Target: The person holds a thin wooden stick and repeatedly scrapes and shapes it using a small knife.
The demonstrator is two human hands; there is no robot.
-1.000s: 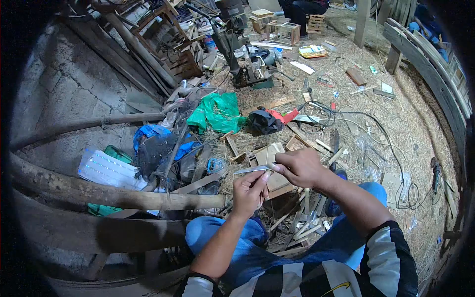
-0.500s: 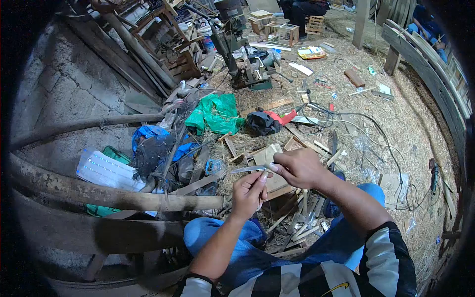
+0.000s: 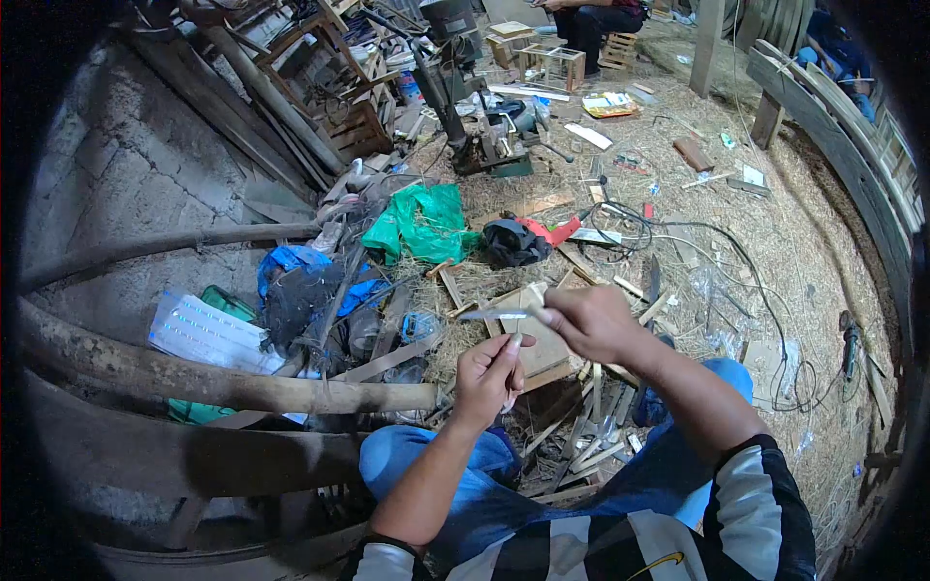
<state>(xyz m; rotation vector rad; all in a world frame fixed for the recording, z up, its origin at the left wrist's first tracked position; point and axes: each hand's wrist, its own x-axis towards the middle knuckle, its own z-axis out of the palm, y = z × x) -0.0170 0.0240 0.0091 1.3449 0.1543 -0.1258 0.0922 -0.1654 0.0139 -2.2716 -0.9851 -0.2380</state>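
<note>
My right hand [image 3: 593,321] is closed round the pale handle of a knife [image 3: 492,314], whose blade points left. Just below the blade, my left hand [image 3: 487,376] has its thumb and fingers pinched together. Between them is a small thin pale piece, mostly hidden by the fingers, so its kind is unclear. A narrow gap shows between blade and left fingertips. Beneath both hands is a light wooden board [image 3: 542,341], and wood offcuts [image 3: 593,447] lie between my legs.
A wooden rail [image 3: 232,380] runs along my left. Ahead lie a green plastic bag [image 3: 421,221], a dark cloth [image 3: 513,242] and a red tool [image 3: 554,230]. A machine on a stand [image 3: 475,126] is farther off. Cables [image 3: 741,254] cross the straw-covered floor. Two other people sit at the back.
The knife has lifted slightly and moved away from the left fingertips, its blade now more level. My right hand turned a little with it; my left hand stayed nearly still.
</note>
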